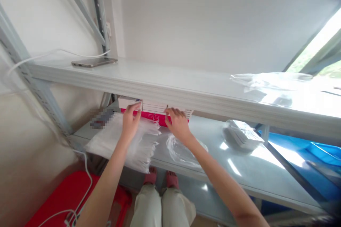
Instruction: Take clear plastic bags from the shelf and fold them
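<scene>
On the lower shelf, under the upper shelf's front beam, stand red and white boxes (147, 114) side by side. My left hand (130, 122) is in front of the left part of the boxes, thumb and forefinger apart. My right hand (178, 123) is at the right part, fingers curved and thumb apart, with nothing visible between them. Whether the fingertips touch the boxes is unclear. A stack of clear plastic bags (112, 142) lies below my left hand. Beneath my right forearm is a crumpled clear plastic bag (178, 149), partly covered.
The upper shelf (170, 74) holds a phone (94, 62) with a white cable, and clear plastic wrapping (271, 79). A plastic-wrapped white stack (243, 134) lies on the lower shelf's right. A red stool (66, 198) stands at lower left; blue bins (325, 152) are at right.
</scene>
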Tool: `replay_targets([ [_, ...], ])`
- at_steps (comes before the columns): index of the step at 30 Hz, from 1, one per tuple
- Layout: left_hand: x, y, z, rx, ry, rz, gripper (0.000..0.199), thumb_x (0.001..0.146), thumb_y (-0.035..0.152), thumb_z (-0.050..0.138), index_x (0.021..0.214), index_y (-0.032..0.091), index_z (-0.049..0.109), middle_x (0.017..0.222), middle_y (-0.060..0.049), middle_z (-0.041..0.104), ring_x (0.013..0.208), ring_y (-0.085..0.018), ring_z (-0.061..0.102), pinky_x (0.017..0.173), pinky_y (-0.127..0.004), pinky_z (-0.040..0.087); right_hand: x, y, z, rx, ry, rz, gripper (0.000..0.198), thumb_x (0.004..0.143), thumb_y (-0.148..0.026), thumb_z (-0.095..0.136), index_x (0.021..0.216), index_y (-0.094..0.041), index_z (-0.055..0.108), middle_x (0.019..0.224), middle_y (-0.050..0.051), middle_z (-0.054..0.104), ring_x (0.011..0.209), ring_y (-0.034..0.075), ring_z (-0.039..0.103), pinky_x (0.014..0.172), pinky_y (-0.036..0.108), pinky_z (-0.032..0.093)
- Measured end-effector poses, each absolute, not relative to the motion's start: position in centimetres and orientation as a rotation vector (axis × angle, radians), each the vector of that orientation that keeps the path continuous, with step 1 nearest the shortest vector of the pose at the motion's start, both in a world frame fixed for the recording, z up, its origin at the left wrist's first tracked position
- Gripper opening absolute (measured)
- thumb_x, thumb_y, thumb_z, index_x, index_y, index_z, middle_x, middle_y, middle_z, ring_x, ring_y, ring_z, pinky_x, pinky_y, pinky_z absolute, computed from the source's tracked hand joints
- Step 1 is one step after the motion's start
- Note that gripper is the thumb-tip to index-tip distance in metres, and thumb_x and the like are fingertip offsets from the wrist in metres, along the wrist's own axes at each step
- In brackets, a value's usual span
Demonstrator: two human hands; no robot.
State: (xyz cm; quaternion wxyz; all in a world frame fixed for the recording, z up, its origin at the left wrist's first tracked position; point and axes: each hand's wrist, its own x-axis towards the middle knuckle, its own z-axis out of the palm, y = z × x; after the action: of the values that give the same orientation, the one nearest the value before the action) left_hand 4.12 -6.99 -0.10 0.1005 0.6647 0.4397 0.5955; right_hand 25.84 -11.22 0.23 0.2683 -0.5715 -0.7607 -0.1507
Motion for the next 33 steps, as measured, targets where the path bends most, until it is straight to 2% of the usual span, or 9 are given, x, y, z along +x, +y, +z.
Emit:
replay_targets([
  [4,5.7,-16.7,-2.5,1.902,1.139,1.674,0.024,0.092,0.033,0.047,0.101,0.023,0.066,0.104,-0.006,0.066,0.102,-0.022,0.06,0.095,-0.036,0.045,25.6,-14.8,-7.5,-1.889,-1.978,-0.182,0.034,0.087,-0.039,0.056,0.112,-0.017,0.058,0.109,0.015,0.062,0.102,0.03,0.055,0.082,0.039,0.039],
  [7,7.4,-21.7,-6.0,1.795,1.144,1.567,0.024,0.092,0.034,0.047,0.095,0.024,0.068,0.099,-0.006,0.067,0.098,-0.023,0.061,0.09,-0.035,0.047,26.0,-15.7,-11.5,-1.893,-1.832,0.023,0.034,0.086,-0.028,0.055,0.119,-0.018,0.055,0.11,0.014,0.063,0.098,0.027,0.059,0.081,0.037,0.04],
  [9,8.2,-23.6,-8.5,1.76,1.147,1.512,0.024,0.092,0.034,0.047,0.091,0.025,0.069,0.095,-0.006,0.068,0.095,-0.022,0.062,0.087,-0.035,0.048,26.5,-15.8,-12.3,-1.756,-1.666,0.221,0.028,0.087,-0.023,0.048,0.114,-0.019,0.056,0.098,0.009,0.066,0.084,0.021,0.062,0.076,0.033,0.042],
  [12,8.6,-24.8,-11.0,1.766,1.156,1.442,0.023,0.092,0.033,0.047,0.09,0.024,0.069,0.093,-0.006,0.069,0.091,-0.022,0.064,0.086,-0.035,0.049,27.5,-17.0,-11.4,-1.392,-1.32,0.572,0.024,0.088,-0.033,0.045,0.105,-0.02,0.056,0.077,0.002,0.065,0.063,0.015,0.057,0.067,0.029,0.043],
  [15,8.9,-24.9,-11.5,1.798,1.168,1.408,0.021,0.088,0.033,0.054,0.104,0.024,0.064,0.102,-0.007,0.067,0.093,-0.022,0.063,0.087,-0.037,0.048,28.3,-20.0,-9.3,-1.07,-0.991,0.802,0.032,0.081,-0.046,0.056,0.101,-0.021,0.057,0.071,-0.001,0.063,0.055,0.013,0.052,0.058,0.025,0.041],
  [18,9.9,-24.7,-10.7,1.859,1.114,1.344,0.04,0.084,0.033,0.062,0.122,0.025,0.054,0.119,-0.008,0.061,0.102,-0.022,0.06,0.092,-0.038,0.046,28.9,-23.6,-7.1,-0.931,-0.8,0.92,0.033,0.075,-0.046,0.064,0.097,-0.023,0.058,0.067,-0.004,0.06,0.052,0.01,0.048,0.051,0.022,0.036],
  [20,10.8,-24.6,-10.0,1.9,1.041,1.312,0.046,0.083,0.034,0.064,0.126,0.025,0.051,0.123,-0.009,0.058,0.107,-0.023,0.058,0.093,-0.038,0.045,29.1,-25.6,-5.9,-0.882,-0.717,0.981,0.032,0.072,-0.043,0.067,0.095,-0.023,0.058,0.065,-0.005,0.058,0.05,0.009,0.045,0.048,0.02,0.034],
  [26,12.6,-25.1,-9.7,1.736,1.027,1.424,0.047,0.075,0.039,0.071,0.116,0.023,0.055,0.118,-0.01,0.058,0.103,-0.024,0.058,0.086,-0.037,0.047,30.8,-29.0,-4.4,-0.85,-0.519,1.039,0.038,0.062,-0.038,0.075,0.093,-0.022,0.058,0.061,-0.008,0.05,0.044,0.005,0.039,0.039,0.017,0.026],
  [33,13.6,-27.4,-9.3,1.757,0.975,1.268,0.026,0.073,0.036,0.071,0.092,0.022,0.062,0.097,-0.006,0.063,0.094,-0.023,0.06,0.078,-0.032,0.046,31.3,-30.3,-4.5,-0.845,-0.456,1.045,0.037,0.06,-0.036,0.075,0.088,-0.022,0.056,0.059,-0.009,0.047,0.042,0.005,0.036,0.038,0.016,0.028],
])
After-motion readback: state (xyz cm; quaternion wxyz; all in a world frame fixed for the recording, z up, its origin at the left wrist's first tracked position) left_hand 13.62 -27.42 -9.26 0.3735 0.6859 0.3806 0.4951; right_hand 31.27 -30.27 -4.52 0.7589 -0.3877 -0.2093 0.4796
